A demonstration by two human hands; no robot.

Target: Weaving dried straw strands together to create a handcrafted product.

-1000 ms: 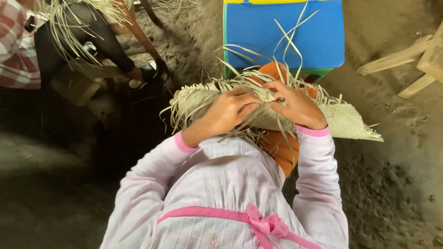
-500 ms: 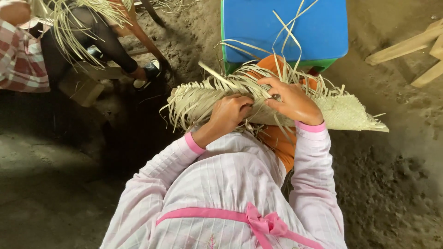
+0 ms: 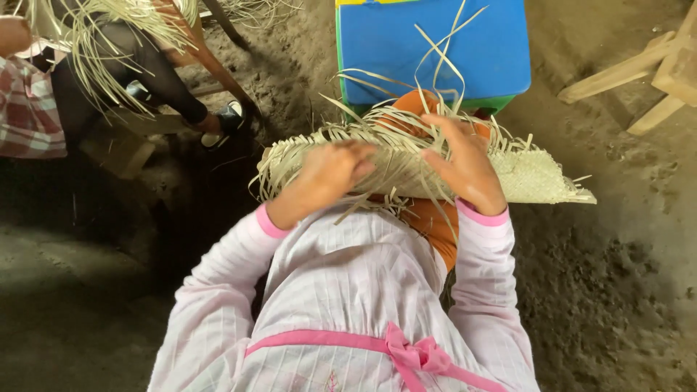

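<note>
Both hands w/ fingers spread wide now, not pinching like a sec ago: left hand [image 3: 330,170] & right hand [image 3: 465,163] press flat on straw mat [image 3: 534,174] across lap, by blue box [image 3: 435,51]. Strand prob tucked in.

Both hands lie on a pale woven mat [image 3: 406,163] held over the lap. The left hand [image 3: 330,170] rests on its left part, fingers [image 3: 359,156] curled onto the strips. The right hand [image 3: 465,163] lies spread on the middle, fingers [image 3: 443,127] pointing far. Loose strips [image 3: 435,58] rise from the mat's far edge across a blue box [image 3: 435,43]. Far left, another person's leg [image 3: 145,72] sits under more strips. Wooden legs [image 3: 639,80] stand far right on the dirt floor [image 3: 617,276].
</note>
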